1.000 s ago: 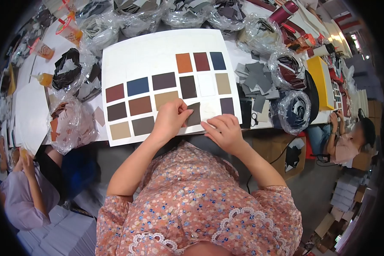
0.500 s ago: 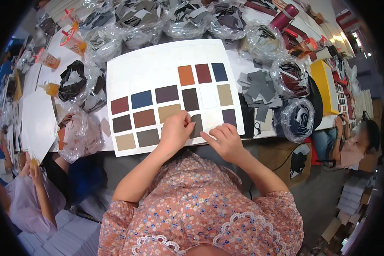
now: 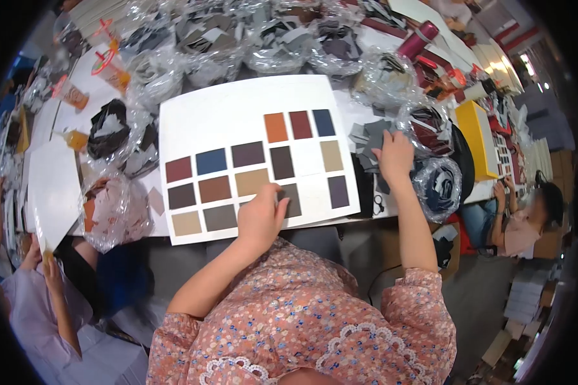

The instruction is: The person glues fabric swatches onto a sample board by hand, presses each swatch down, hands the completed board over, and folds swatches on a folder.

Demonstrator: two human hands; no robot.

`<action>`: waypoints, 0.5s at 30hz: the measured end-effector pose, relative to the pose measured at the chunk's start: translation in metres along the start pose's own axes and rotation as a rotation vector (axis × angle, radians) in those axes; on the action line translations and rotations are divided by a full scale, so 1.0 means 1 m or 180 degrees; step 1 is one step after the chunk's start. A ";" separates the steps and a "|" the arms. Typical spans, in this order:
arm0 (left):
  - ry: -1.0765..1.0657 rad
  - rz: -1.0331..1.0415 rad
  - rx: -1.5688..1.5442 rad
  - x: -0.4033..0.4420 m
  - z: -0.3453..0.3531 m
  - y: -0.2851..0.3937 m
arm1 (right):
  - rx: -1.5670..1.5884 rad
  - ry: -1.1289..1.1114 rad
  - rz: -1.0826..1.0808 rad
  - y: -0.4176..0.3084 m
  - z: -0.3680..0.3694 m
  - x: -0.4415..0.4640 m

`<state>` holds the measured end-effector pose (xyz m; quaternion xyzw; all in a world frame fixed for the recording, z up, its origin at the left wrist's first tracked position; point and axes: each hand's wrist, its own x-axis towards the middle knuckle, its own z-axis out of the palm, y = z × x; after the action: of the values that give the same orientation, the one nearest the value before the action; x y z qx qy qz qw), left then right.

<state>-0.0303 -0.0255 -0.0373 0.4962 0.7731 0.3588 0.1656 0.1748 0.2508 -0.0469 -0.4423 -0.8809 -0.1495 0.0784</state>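
Note:
A white sample card (image 3: 205, 125) with rows of coloured swatches lies before me, its near edge at the table edge. My left hand (image 3: 260, 218) rests on its lower middle, fingers curled, beside a grey-brown swatch (image 3: 291, 200); what the fingers hold, if anything, is hidden. My right hand (image 3: 397, 157) is off the card at the right, thumb and fingers apart, over a loose pile of grey swatches (image 3: 368, 138). A bare white space shows between the dark brown swatch (image 3: 282, 163) and the beige swatch (image 3: 331, 156).
Plastic-wrapped bundles of swatches (image 3: 276, 48) line the back. More bundles stand left (image 3: 117, 208) and right (image 3: 438, 185). Scissors (image 3: 378, 205) lie near the right table edge. Drink cups (image 3: 112, 70), a flask (image 3: 419, 38) and a yellow box (image 3: 475, 138) stand further out. People sit on both sides.
My right hand has moved from the card's lower edge, right and away from me, to the grey swatch pile. My left hand stays on the card, which sits slightly lower in view.

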 end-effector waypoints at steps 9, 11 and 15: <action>-0.0033 0.2315 0.1218 -0.019 0.003 -0.026 | 0.1704 0.1000 -0.0012 -0.002 0.000 0.001; -0.0018 0.2353 0.1260 -0.020 0.009 -0.032 | 0.3403 0.0560 0.0330 -0.018 -0.020 -0.007; 0.0051 0.2366 0.1266 -0.019 0.012 -0.028 | 0.4275 -0.0877 0.0060 -0.063 -0.050 -0.038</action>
<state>-0.0324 -0.0448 -0.0682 0.7608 0.5969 0.2417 -0.0801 0.1476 0.1700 -0.0223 -0.3204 -0.7806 0.4875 0.2243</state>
